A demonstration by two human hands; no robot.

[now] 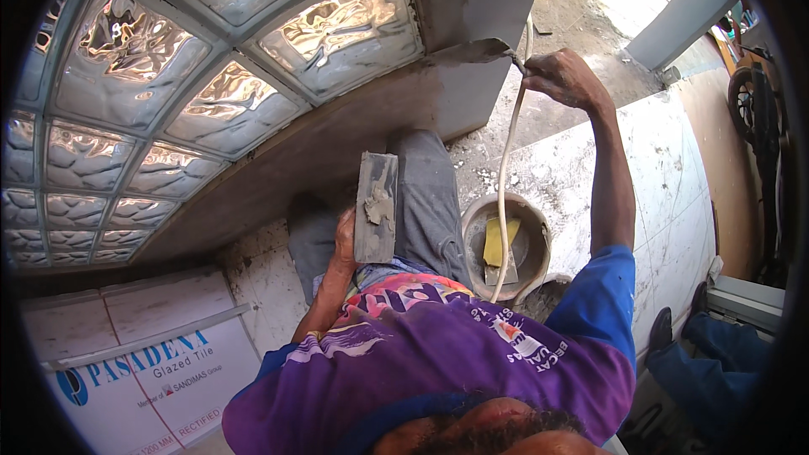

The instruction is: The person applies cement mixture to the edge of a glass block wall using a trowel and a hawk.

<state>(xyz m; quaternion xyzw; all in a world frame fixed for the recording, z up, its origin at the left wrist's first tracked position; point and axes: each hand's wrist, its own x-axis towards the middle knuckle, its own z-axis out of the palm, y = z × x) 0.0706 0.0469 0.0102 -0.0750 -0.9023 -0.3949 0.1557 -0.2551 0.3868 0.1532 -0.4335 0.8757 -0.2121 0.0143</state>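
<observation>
My right hand is closed around the handle of a trowel. Its blade lies against the grey end of the wall, beside the glass blocks. Low by my thigh, my left hand grips the edge of a flat rectangular plaster board; most of its fingers are hidden beneath. A lump of wet grey mortar sits on the board. Smeared mortar coats the strip of wall below the glass blocks.
A round bucket with a yellow sponge stands by my leg. A pale cable hangs across it, near my right hand. Boxes of tile are at lower left. Another person's legs show at lower right, below a bicycle wheel.
</observation>
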